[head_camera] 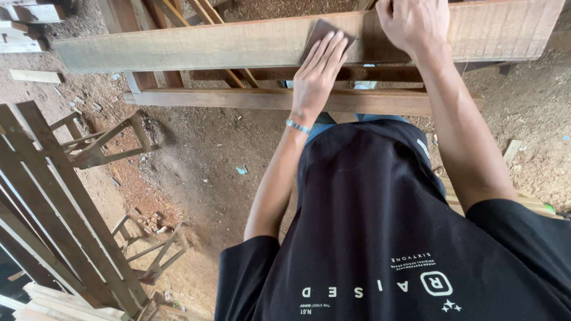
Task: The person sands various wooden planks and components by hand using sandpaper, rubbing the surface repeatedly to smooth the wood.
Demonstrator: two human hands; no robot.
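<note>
A long rough wooden plank lies crosswise on a wooden frame in front of me. My left hand, with a thin bracelet at the wrist, lies flat with fingers together, pressing a small brown sheet of sandpaper onto the plank's face. My right hand rests on the plank further right, its fingers curled over the far edge. My black shirt fills the lower right of the view.
A darker wooden rail runs below the plank. Slatted wooden frames lean at the left. Two small chair-like frames lie on the sawdust-strewn dirt floor. Offcuts are scattered at the upper left.
</note>
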